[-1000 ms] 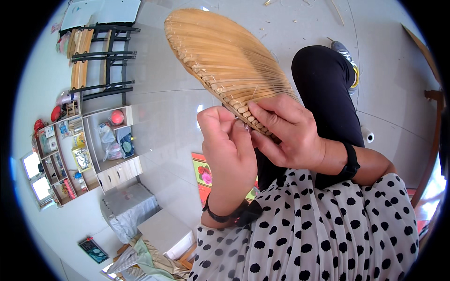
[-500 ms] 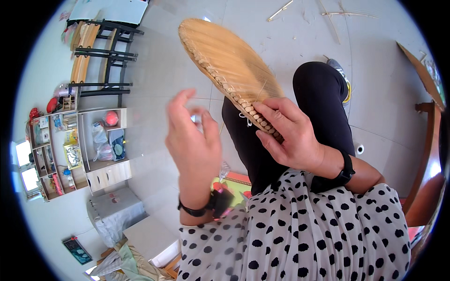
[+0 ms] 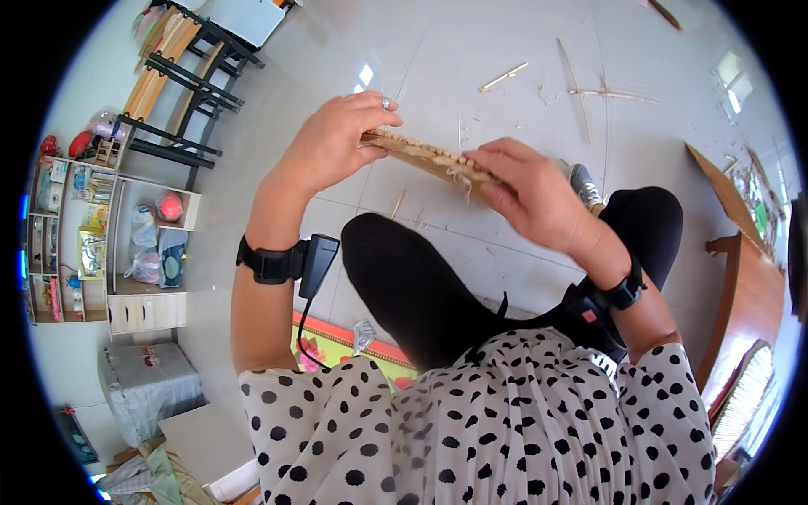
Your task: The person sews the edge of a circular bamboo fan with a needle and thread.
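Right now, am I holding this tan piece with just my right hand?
No, the left hand grips the tan piece at one end, the right hand toward the other.

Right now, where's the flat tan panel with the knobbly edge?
In the head view, the panel is upper centre, held between the bare left hand and bare right hand, pictured above the black-trousered left knee.

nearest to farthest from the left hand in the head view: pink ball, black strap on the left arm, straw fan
1. Straw fan: in the left hand, extending right
2. Black strap: lower in view, below that hand
3. Pink ball: off to the far left
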`<state>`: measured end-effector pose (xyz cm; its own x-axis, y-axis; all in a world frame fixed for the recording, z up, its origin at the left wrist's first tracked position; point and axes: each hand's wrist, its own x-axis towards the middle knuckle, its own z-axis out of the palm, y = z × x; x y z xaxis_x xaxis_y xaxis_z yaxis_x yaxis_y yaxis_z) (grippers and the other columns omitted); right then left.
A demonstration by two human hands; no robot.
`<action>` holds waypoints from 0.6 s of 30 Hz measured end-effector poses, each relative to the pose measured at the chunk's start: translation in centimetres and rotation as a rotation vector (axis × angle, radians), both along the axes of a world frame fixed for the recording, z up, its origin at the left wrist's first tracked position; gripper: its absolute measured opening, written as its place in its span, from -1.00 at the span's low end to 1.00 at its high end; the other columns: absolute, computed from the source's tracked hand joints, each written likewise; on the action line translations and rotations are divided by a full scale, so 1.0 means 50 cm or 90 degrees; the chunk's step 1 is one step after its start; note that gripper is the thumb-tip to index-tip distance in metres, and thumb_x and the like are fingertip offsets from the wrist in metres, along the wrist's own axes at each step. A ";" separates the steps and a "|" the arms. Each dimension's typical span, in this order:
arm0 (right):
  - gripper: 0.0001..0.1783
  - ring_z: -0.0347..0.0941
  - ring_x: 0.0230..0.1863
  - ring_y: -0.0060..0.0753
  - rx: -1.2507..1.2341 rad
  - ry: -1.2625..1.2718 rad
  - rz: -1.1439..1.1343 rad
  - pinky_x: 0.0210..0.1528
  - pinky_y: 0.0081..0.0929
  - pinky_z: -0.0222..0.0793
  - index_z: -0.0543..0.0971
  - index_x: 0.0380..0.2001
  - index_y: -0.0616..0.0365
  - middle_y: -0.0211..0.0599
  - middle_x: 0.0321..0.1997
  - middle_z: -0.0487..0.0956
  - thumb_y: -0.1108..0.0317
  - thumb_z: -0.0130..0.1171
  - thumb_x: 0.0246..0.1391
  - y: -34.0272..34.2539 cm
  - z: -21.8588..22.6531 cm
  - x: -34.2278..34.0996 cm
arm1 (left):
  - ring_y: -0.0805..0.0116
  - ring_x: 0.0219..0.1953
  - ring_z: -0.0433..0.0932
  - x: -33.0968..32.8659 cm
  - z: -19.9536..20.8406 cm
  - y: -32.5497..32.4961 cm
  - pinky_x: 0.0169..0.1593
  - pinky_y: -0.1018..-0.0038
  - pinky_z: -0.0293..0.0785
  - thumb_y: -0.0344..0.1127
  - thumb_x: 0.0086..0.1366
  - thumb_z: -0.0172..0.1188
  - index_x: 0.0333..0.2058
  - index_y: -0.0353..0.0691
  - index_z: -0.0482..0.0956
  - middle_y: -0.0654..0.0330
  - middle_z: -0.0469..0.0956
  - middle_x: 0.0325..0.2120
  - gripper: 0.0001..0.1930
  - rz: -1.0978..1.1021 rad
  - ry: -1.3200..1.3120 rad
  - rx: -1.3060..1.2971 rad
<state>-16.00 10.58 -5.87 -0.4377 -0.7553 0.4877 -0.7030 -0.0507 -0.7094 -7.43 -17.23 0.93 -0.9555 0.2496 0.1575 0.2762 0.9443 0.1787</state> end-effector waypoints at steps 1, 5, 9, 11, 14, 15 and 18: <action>-0.63 0.50 -0.20 0.06 0.016 0.036 -0.019 -0.12 -0.21 0.48 0.56 -0.05 0.27 -0.06 -0.21 0.57 0.52 0.20 0.01 0.002 0.009 -0.030 | 0.18 0.01 0.51 -0.019 -0.003 0.001 0.00 0.33 0.50 -0.53 0.04 0.35 -0.08 -0.22 0.60 0.17 0.59 -0.03 -0.60 0.034 -0.059 0.061; -0.58 0.51 -0.20 0.02 0.080 0.076 -0.119 -0.11 -0.21 0.47 0.60 -0.04 0.23 -0.08 -0.26 0.59 0.51 0.25 -0.06 0.014 0.012 -0.122 | 0.18 -0.31 0.56 -0.061 -0.004 0.017 -0.17 0.39 0.49 -0.33 0.11 0.34 -0.12 -0.29 0.60 0.07 0.63 -0.30 -0.66 0.063 -0.143 0.218; -0.58 0.52 -0.15 -0.04 0.047 0.092 -0.194 -0.06 -0.25 0.48 0.61 -0.06 0.20 -0.11 -0.23 0.62 0.51 0.28 -0.08 0.004 -0.008 -0.178 | 0.13 -0.43 0.54 -0.072 -0.019 0.046 -0.28 0.35 0.45 -0.21 0.14 0.33 -0.20 -0.31 0.60 -0.01 0.59 -0.47 -0.67 0.107 -0.145 0.273; -0.59 0.52 -0.12 -0.05 0.046 0.088 -0.223 -0.04 -0.26 0.48 0.62 -0.07 0.19 -0.12 -0.21 0.63 0.52 0.30 -0.09 -0.002 -0.012 -0.202 | 0.13 -0.48 0.52 -0.082 -0.010 0.065 -0.33 0.32 0.42 -0.20 0.15 0.32 -0.25 -0.33 0.59 -0.04 0.54 -0.54 -0.69 0.138 -0.121 0.219; -0.57 0.51 -0.11 -0.07 0.055 0.095 -0.210 -0.04 -0.26 0.48 0.62 -0.07 0.15 -0.14 -0.20 0.63 0.52 0.33 -0.11 -0.010 0.006 -0.232 | 0.11 -0.53 0.48 -0.086 -0.004 0.076 -0.39 0.30 0.38 -0.20 0.16 0.32 -0.31 -0.34 0.56 -0.05 0.49 -0.61 -0.70 0.160 -0.068 0.185; -0.56 0.51 -0.11 -0.07 0.050 0.104 -0.203 -0.04 -0.26 0.48 0.63 -0.07 0.14 -0.15 -0.20 0.63 0.52 0.33 -0.12 -0.010 0.018 -0.239 | 0.10 -0.55 0.47 -0.083 -0.004 0.078 -0.41 0.29 0.37 -0.19 0.16 0.32 -0.32 -0.35 0.55 -0.05 0.47 -0.63 -0.70 0.165 -0.047 0.182; -0.56 0.51 -0.11 -0.07 0.011 0.171 -0.192 -0.03 -0.27 0.48 0.63 -0.07 0.12 -0.16 -0.20 0.64 0.53 0.34 -0.13 -0.010 0.059 -0.257 | 0.07 -0.56 0.46 -0.074 -0.009 0.091 -0.41 0.31 0.38 -0.20 0.18 0.31 -0.28 -0.35 0.57 -0.06 0.48 -0.62 -0.70 0.197 -0.003 0.236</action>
<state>-28.85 10.06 -2.93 -0.4998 -0.6219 0.6028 -0.8449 0.1967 -0.4975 -11.14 -12.66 0.50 -0.9769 -0.1187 0.1779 -0.0091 0.8544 0.5196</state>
